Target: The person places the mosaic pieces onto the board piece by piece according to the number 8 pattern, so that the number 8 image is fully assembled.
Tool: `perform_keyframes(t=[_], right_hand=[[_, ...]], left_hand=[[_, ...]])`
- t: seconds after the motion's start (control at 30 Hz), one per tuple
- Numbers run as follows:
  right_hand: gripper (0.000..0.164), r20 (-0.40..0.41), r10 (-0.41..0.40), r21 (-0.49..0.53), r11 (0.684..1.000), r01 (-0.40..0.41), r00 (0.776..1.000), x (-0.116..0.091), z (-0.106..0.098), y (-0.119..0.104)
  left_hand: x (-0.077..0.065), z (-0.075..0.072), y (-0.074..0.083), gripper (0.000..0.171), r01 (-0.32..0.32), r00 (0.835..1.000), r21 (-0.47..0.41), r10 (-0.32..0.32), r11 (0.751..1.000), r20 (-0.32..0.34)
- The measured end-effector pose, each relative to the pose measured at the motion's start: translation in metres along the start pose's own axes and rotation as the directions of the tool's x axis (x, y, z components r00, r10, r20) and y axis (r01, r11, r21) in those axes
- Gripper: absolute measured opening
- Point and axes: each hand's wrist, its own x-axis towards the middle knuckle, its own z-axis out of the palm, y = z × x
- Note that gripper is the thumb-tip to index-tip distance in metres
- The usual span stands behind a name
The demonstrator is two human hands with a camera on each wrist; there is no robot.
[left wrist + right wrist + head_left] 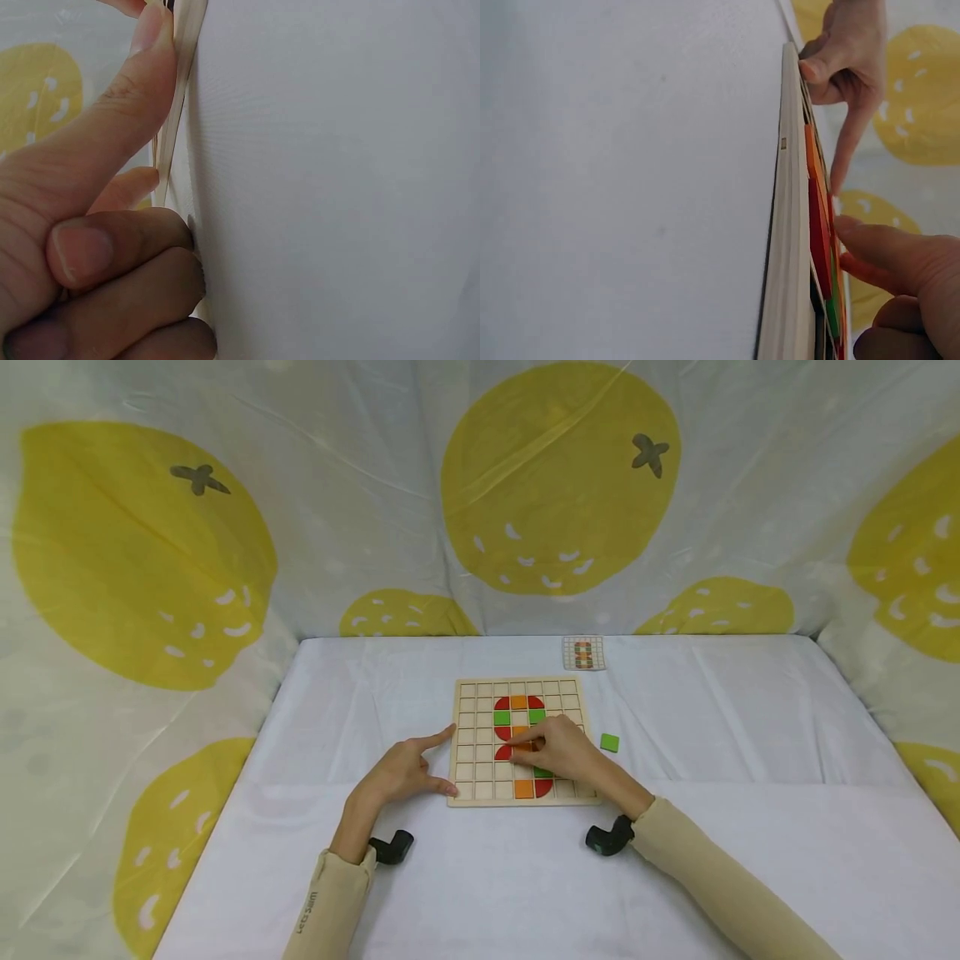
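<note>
My left hand [401, 772] rests at the left edge of the wooden grid board [474, 797]. Its index fingertip touches the left side and its thumb lies on the near left corner, with the other fingers curled under. Over the middle of the board, my right hand [562, 747] pinches a red quarter-round tile [502, 752] between thumb and index finger, right at its square. Red, orange and green tiles lie in squares around it, such as an orange tile [523, 789] in the near row. My right hand hides part of the pattern.
A loose green square tile [610, 743] lies on the white cloth right of the board. Behind the board is a small pattern card [583, 653] with a printed grid. A curtain [360, 510] with lemon prints stands behind the table.
</note>
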Motion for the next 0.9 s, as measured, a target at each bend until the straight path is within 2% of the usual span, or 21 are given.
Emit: perform_keyframes(t=[0.13,0.3,0.57,0.77,0.9], right_hand=[[0.028,-0.037,0.011,0.070,0.998,-0.009,0.999,-0.012,-0.009,0.007],[0.032,-0.115,0.054,0.114,0.993,-0.041,0.992,-0.038,-0.030,0.019],[0.034,-0.276,0.153,0.071,0.988,-0.138,0.949,-0.083,-0.063,0.053],[0.039,-0.276,0.309,0.152,0.949,-0.276,0.910,-0.105,-0.072,0.074],[0.042,-0.261,0.336,0.184,0.938,-0.295,0.905,-0.111,-0.073,0.082]], left_hand=[[0.001,0.000,0.000,0.109,0.000,1.000,-0.003,0.000,1.000,-0.001],[0.003,0.001,-0.001,0.109,-0.005,1.000,-0.013,0.005,1.000,-0.003],[0.004,0.002,0.000,0.109,0.014,1.000,-0.002,-0.014,1.000,-0.011],[0.006,0.002,0.003,0.109,0.020,1.000,-0.001,-0.020,1.000,-0.009],[0.008,0.002,0.004,0.108,0.020,1.000,0.004,-0.020,1.000,-0.011]])
